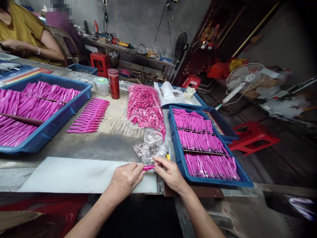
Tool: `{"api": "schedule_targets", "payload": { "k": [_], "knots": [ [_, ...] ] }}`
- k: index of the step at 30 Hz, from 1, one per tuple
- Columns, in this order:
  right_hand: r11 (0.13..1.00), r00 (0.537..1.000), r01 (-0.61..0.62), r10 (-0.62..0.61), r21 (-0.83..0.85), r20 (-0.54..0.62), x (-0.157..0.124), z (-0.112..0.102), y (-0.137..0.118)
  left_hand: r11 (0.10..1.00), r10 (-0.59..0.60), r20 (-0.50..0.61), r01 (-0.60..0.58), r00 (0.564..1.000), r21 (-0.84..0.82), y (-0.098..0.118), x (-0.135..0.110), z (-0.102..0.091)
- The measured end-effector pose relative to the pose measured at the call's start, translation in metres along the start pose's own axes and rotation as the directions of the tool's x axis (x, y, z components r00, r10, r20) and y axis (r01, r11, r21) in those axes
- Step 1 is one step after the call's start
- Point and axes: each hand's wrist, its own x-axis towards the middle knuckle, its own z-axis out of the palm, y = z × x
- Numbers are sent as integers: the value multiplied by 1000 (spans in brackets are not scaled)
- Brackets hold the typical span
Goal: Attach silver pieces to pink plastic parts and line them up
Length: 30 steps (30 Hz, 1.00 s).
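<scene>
My left hand (125, 178) is closed in a pinch around a slim magenta plastic piece (148, 168), whose tapered end sticks out between my hands. Thumb and fingers of my right hand (170, 174) close on the other end of that piece. Any small part between those fingertips is too small to make out. Both hands are over the front edge of a white board (81, 173). Just beyond them lies a clear plastic bag (151, 150) of small shiny metal parts. A row of similar magenta pieces (90, 114) is laid out on the table.
Blue trays of magenta pieces stand at left (56, 122) and right (178, 145). A plastic bag of pink parts (145, 105), a red tumbler (114, 84) and a lidded tub (102, 86) stand farther back. Another person (29, 36) sits at the upper left.
</scene>
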Motion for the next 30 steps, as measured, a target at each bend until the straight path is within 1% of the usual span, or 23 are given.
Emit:
{"api": "schedule_targets", "payload": {
  "k": [3, 5, 8, 10, 12, 14, 15, 17, 26, 30],
  "knots": [
    [995, 991, -38, 25, -95, -132, 13, -5, 3, 999, -9, -3, 9, 1000, 53, -6, -1, 9],
    [979, 990, -55, 27, -196, -142, 24, -6, 5, 996, -20, 1, 20, 1000, 83, -9, -1, 15],
    [912, 997, -74, 57, -403, -53, 37, -3, 8, 994, -33, 4, 33, 999, 106, -13, -3, 24],
    [834, 994, -82, 108, -546, 16, 44, 0, 10, 994, -37, 10, 36, 999, 101, -14, -5, 28],
    [737, 980, -82, 182, -671, 81, 49, 2, 11, 996, -44, 20, 42, 999, 83, -15, -7, 31],
    [657, 960, -70, 249, -751, 128, 54, 4, 11, 996, -53, 27, 51, 998, 68, -15, -8, 31],
    [632, 951, -62, 272, -773, 146, 56, 5, 11, 997, -56, 29, 54, 998, 64, -15, -8, 31],
    [610, 940, -49, 297, -791, 170, 59, 6, 10, 997, -58, 27, 56, 998, 59, -15, -8, 31],
    [580, 913, 14, 324, -814, 247, 66, 8, 8, 998, -64, 45, 63, 997, 26, -14, -6, 30],
    [569, 911, 26, 325, -822, 255, 67, 11, 8, 998, -58, 55, 56, 997, 32, -14, -6, 29]
  ]
}}
